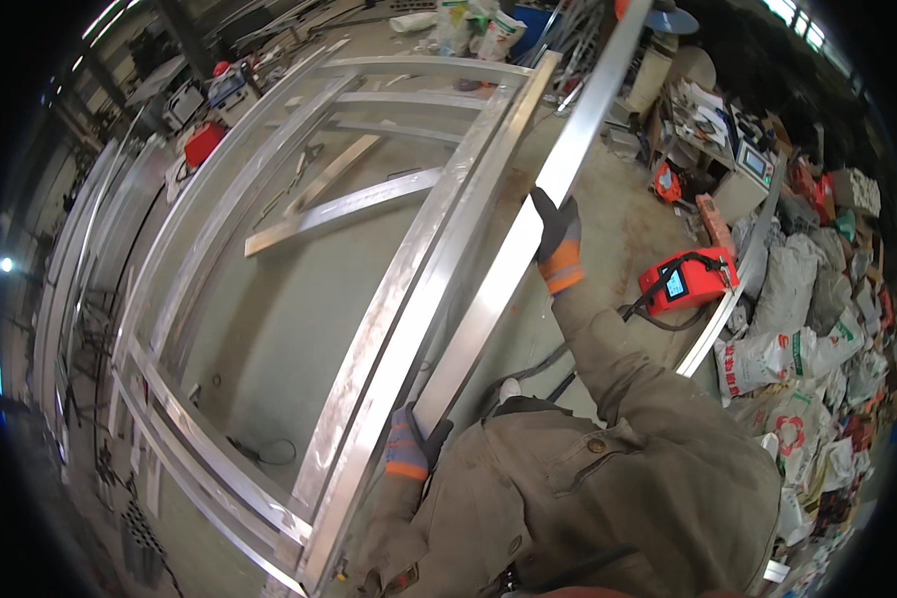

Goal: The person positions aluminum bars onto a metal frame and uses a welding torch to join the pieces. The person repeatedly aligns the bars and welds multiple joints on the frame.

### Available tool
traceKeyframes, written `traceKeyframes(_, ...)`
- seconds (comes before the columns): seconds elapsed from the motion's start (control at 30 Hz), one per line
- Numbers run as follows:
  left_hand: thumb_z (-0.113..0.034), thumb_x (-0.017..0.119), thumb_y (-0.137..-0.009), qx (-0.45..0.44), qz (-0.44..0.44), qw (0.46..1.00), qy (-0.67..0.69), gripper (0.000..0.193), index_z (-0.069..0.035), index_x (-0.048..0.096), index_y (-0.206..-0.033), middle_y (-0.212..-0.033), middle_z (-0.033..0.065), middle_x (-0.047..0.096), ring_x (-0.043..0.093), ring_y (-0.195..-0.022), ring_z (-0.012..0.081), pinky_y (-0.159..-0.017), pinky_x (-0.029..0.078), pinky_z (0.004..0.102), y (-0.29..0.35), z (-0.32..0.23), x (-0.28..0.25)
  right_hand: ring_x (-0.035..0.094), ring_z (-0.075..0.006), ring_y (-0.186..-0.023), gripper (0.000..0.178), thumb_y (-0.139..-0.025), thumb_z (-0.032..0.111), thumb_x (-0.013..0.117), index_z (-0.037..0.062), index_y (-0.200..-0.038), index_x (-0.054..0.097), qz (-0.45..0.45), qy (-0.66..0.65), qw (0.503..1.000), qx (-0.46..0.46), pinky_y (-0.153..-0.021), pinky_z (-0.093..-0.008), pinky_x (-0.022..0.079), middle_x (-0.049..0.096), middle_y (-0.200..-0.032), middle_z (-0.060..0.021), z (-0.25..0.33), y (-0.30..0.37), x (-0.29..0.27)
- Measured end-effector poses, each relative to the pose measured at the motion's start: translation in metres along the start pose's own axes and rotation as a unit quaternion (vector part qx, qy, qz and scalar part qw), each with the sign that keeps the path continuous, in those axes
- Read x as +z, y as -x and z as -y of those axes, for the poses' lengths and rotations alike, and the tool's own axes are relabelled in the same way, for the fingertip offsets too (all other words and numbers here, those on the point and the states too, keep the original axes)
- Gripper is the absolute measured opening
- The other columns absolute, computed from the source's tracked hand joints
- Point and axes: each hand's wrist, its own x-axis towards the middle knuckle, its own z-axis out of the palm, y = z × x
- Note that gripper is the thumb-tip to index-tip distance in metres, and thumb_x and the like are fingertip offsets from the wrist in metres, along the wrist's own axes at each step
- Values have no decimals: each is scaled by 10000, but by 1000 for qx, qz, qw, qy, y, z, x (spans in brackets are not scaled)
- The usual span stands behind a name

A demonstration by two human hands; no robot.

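A long silvery square metal tube [498, 289] slants from beside my body up toward the far right. My right hand [558, 239], in a grey and orange work glove, grips it partway along its length. Close to its near end, my left hand [415, 446] is closed round the tube in a matching glove; some of those fingers are hidden. Just left of the tube lies a large frame [399, 299] of similar metal bars, nearly parallel to it on that side. A shorter bar [339, 209] sits at an angle inside the frame.
A red machine with a small screen [683, 282] and black cables stands on the floor to the right. Beyond it, sacks [767, 364] and scrap are heaped. More long metal bars [80, 269] rest at the left. A cluttered workbench [703, 120] is at the far right.
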Motion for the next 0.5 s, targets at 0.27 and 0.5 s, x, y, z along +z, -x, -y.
traceKeyframes(0.27, -308, 826, -893, 80, 163, 983, 31, 635, 24, 529, -1345, -1190, 207, 692, 685, -1088, 322, -890, 563, 409, -187, -160, 97, 660, -253, -1022, 871, -898, 313, 806, -48, -1546, 349, 186, 190, 955, -134, -896, -399, 555, 662, -1225, -173, 112, -110, 0)
traceKeyframes(0.5, -405, 861, -825, 233, 222, 945, 61, 756, -12, 526, -1376, -1221, 278, 685, 695, -1111, 408, -946, 546, 472, -301, -296, 187, 726, -224, -940, 774, -831, 268, 855, -37, -1443, 492, 48, 279, 958, 36, -835, -399, 601, 742, -1063, -174, 35, -79, -114)
